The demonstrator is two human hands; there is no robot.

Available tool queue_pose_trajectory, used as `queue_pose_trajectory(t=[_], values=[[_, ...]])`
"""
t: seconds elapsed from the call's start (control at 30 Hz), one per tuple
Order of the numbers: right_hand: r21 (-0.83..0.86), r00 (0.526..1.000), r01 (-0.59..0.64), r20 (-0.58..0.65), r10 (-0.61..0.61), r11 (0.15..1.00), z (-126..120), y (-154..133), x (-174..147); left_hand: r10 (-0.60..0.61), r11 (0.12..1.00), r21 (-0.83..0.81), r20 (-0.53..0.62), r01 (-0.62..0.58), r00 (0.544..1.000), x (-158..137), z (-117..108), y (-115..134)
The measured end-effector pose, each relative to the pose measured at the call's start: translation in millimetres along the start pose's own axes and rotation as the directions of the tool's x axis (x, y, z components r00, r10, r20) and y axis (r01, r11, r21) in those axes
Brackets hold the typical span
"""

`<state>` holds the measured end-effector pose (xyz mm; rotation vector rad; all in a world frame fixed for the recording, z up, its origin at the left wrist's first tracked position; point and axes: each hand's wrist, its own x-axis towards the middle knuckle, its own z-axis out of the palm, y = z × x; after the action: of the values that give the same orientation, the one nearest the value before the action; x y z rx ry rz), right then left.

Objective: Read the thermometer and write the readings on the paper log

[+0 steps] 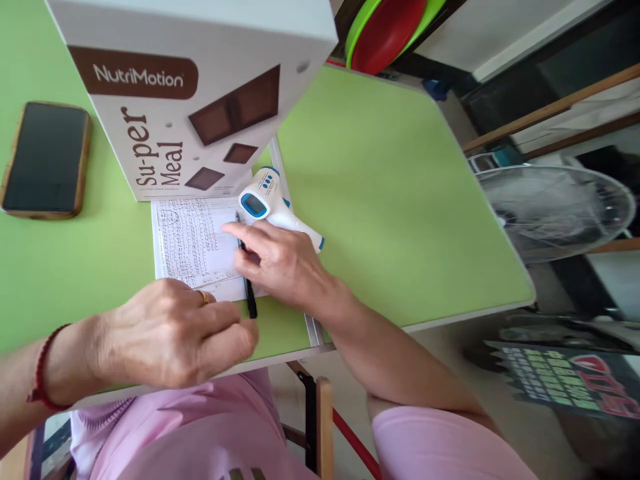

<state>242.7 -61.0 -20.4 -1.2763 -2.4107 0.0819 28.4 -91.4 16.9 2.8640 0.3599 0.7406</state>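
Observation:
My right hand (283, 263) rests over a handwritten sheet of paper (185, 243), its index finger stretched out and its thumb apart from it. A black pen (251, 300) lies on the sheet and runs beneath these fingers. Touching or close behind that hand is a white and blue infrared thermometer (280, 207) with its small screen turned up. My left hand (175, 333), with a ring and a red cord bracelet, hovers palm down at the table's near edge. Its fingers are curled in, and nothing shows in them; the palm side is hidden.
A tall white carton (165, 127) stands on the far part of the sheet. Left of it lies a phone (47, 160) in a wooden-looking case. The green table (390, 200) ends at right near a fan (560, 213). Red and green basins (390, 33) are behind.

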Motion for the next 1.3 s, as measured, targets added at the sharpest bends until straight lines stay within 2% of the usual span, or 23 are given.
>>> queue_pose_trajectory(t=[0.1, 0.2, 0.33, 0.47, 0.57, 0.67, 0.77, 0.83, 1.1, 1.3], values=[[0.205, 0.996, 0.045, -0.081, -0.029, 0.978, -7, 11, -1, -0.060, 0.998, 0.030, 0.140, 0.056, 0.988, -2, 8, 5], [0.422, 0.978, 0.100, -0.210, -0.010, 0.901, -12, 18, 0, -0.101, 0.995, 0.033, 0.286, 0.095, 0.953, -8, 16, 6], [0.655, 0.942, 0.198, -0.334, 0.044, 0.729, -13, 15, 3, -0.161, 0.987, 0.049, 0.358, 0.154, 0.920, -12, 22, 5], [0.719, 0.887, 0.314, -0.455, 0.078, 0.620, -9, 3, 3, -0.199, 0.979, 0.060, 0.431, 0.192, 0.880, -10, 19, 4], [0.795, 0.918, 0.243, -0.373, 0.133, 0.556, -6, -3, -1, -0.230, 0.969, 0.037, 0.481, 0.243, 0.846, -7, 16, 5], [0.855, 0.957, 0.105, -0.227, 0.183, 0.508, -2, -5, -5, -0.253, 0.962, 0.032, 0.468, 0.270, 0.847, -8, 16, 5], [0.842, 0.961, -0.025, -0.127, 0.244, 0.538, 2, -6, -5, -0.257, 0.962, 0.018, 0.411, 0.274, 0.875, -12, 19, 4], [0.815, 0.959, -0.067, -0.106, 0.262, 0.576, 5, -7, -3, -0.259, 0.960, 0.006, 0.390, 0.279, 0.884, -14, 20, 3], [0.668, 0.975, -0.022, -0.151, 0.164, 0.744, 13, -11, 1, -0.260, 0.961, 0.022, 0.410, 0.275, 0.874, -17, 21, 1], [0.637, 0.979, 0.002, -0.158, 0.128, 0.771, 14, -9, 0, -0.279, 0.953, 0.011, 0.415, 0.301, 0.866, -16, 20, 1]])
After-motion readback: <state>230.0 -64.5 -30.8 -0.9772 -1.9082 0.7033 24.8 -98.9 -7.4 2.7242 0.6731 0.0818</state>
